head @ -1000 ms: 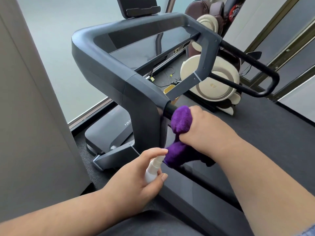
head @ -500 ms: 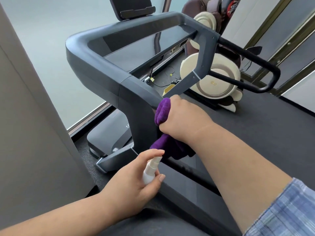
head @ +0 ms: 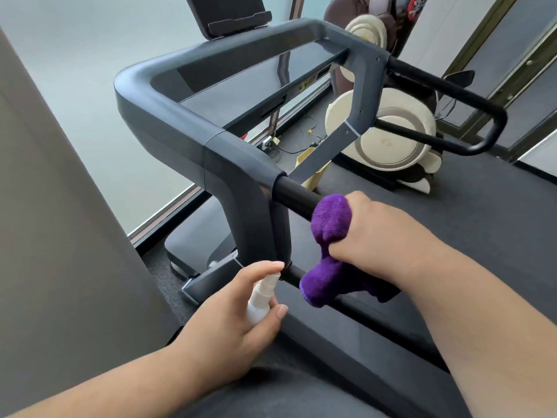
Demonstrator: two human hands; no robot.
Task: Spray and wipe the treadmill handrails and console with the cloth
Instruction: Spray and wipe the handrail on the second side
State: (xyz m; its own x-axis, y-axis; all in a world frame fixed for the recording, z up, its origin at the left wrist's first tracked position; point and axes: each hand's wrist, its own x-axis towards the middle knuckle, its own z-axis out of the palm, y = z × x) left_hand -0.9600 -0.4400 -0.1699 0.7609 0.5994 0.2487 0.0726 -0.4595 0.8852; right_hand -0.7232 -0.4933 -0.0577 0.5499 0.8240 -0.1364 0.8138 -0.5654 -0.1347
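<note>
Step in hand: wiping the near handrail (head: 297, 197), judged from the cloth wrapped over the black bar just behind the grey upright (head: 241, 206).
Right hand (head: 382, 233): fingers curled round the purple cloth (head: 330, 220) and the bar together; the cloth's loose end hangs below the fist, by the lower bar.
Left hand (head: 232, 324): grips a small white spray bottle (head: 260, 300), forefinger on its top, nozzle towards the foot of the upright, near the dangling cloth.
Next move: probably a slide of the cloth along the bar with firm, even pressure.
Not yet reached: console (head: 241, 82) and far handrail (head: 446, 89), well apart from both hands.
</note>
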